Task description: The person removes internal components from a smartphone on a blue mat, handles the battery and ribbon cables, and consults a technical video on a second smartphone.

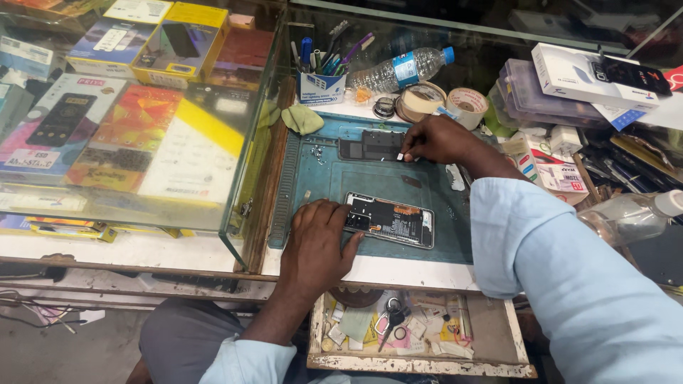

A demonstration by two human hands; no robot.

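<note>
- Nearest, a shallow wooden drawer (498, 334) stands pulled open under the tabletop, holding one pair of black-handled scissors (390, 323) among loose paper scraps and small parts.
- The left hand (319, 245) lies palm-down on the teal rubber work mat (320, 178), its fingers (334, 213) spread flat and pressing the left end of the opened smartphone (393, 219); they steady it rather than grasp it.
- That one phone lies face-down near the front edge of the mat with its back already off, so the dark boards and an orange strip show. Judging by this, opening is done and the inner work is under way; nothing is closed up again yet.
- Farther up the mat lies one black rectangular phone panel (366, 146), apart from the phone.
- The right hand (435, 139) rests at that panel's right end, fingers pinched shut on a tiny white piece (400, 156); what the piece is I cannot tell.
- Beyond the mat I count two rolls of tape (445, 102), one clear plastic water bottle with a blue cap (398, 70) lying on its side, one white pen holder (320, 85) full of pens, and one green cloth (302, 119).
- A second clear bottle (629, 217) sits at the right edge.
- At left, a glass display case (142, 128) holds several boxed phones; their number is unclear.
</note>
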